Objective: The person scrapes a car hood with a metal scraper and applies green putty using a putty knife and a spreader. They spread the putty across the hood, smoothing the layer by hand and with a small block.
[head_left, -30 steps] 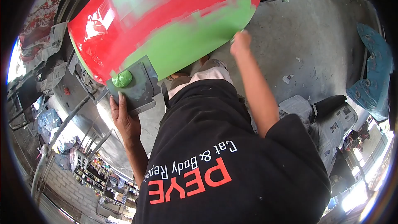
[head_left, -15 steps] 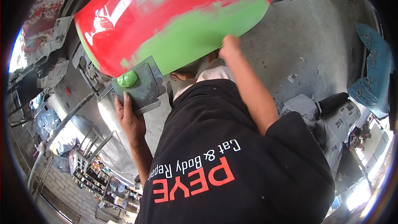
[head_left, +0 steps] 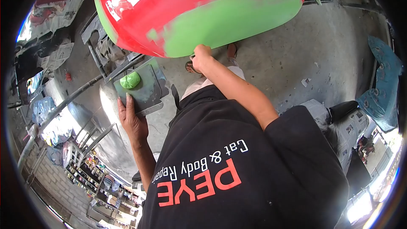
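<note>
My left hand [head_left: 133,121] grips the near edge of a flat grey putty board [head_left: 146,89], fingers along its top and the rest of the grip hidden below. On the board sits a smooth lump of bright green putty [head_left: 130,80]. My right hand [head_left: 202,55] is closed at the lower edge of a glossy red car body panel [head_left: 178,10]. A thin dark edge peeks out by its fingers, too small to name. Broad patches of green filler [head_left: 237,19] cover much of the panel's near side.
A metal pipe frame [head_left: 78,97] runs along the left. Newspaper-wrapped parts [head_left: 343,127] lie at the right, near a blue curved piece [head_left: 379,89]. Cluttered shelves [head_left: 87,174] stand at lower left. My feet are on the concrete floor [head_left: 292,68] under the panel.
My right hand has swept left along the panel's lower edge. The panel now sits higher and further right in view. My left hand holds the board almost unmoved.
</note>
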The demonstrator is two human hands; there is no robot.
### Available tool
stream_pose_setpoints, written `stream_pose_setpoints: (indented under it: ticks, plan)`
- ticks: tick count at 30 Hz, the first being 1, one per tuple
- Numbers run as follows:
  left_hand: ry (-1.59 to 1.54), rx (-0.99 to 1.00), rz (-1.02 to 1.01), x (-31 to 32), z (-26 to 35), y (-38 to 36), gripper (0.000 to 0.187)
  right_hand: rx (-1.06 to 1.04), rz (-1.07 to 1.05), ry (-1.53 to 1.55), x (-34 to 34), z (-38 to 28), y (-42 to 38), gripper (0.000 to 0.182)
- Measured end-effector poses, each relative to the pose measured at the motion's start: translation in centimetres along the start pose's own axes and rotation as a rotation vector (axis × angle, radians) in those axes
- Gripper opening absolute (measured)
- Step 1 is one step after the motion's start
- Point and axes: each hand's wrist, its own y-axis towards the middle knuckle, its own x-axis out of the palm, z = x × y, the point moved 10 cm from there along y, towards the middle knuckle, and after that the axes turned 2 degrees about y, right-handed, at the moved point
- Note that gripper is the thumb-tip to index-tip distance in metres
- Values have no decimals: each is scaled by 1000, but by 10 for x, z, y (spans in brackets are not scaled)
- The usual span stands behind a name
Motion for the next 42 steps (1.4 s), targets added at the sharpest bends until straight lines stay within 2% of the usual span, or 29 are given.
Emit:
stream_pose_setpoints:
  ticks: [1,3,5,7,8,10,12,14,17,19,21,23,24,26,30,32,33,35,36,39,42]
  plan:
    - [-3,3,-1,-4,2,-1,46,-4,-3,0,-3,-4,6,48]
    - [-8,-3,8,-14,4,-5,44,69,-347,265,8,-33,19,48]
    - [-20,3,12,-23,2,-8,43,-19,-395,188,-5,-101,4,47]
    - [-35,14,17,-35,-2,-9,43,-119,-236,187,-39,-156,19,43]
    - [-29,14,16,-42,-8,-10,42,-120,-240,181,-40,-160,27,43]
    - [-60,-4,48,-51,-12,-13,42,-429,-91,199,-62,-180,45,41]
    - [-69,-7,73,-59,-14,-16,42,-282,-194,242,-37,-120,62,42]
    - [-69,-21,93,-66,-18,-20,42,-157,-154,159,0,-38,47,46]
    - [-78,-8,99,-70,-16,-18,42,50,-246,194,62,41,-18,56]
    - [-64,2,33,-70,-11,-17,41,126,-292,241,61,52,16,51]
    - [-73,17,44,-74,-9,-16,40,161,-404,240,49,29,33,47]
    - [-89,26,75,-80,-10,-20,39,96,-298,173,13,-12,19,46]
    - [-92,4,94,-84,-13,-23,38,103,-299,163,9,-12,18,46]
    - [-95,-10,111,-88,-16,-23,38,-99,-189,199,-5,-31,19,46]
    - [-84,-3,103,-87,-19,-21,42,-19,-275,322,60,47,13,45]
    - [-48,-5,82,-83,-15,-21,46,87,-178,265,66,78,22,43]
    - [-68,-7,79,-81,-14,-19,41,85,-180,272,64,76,23,43]
    - [-95,-8,93,-79,-14,-20,36,105,-413,299,74,69,19,42]
    - [-91,-4,71,-76,-13,-20,36,35,-371,284,62,59,16,42]
    - [-87,3,74,-76,-11,-23,36,97,-402,348,47,48,16,51]
    - [-96,-13,109,-79,-14,-28,36,14,-298,367,57,66,10,46]
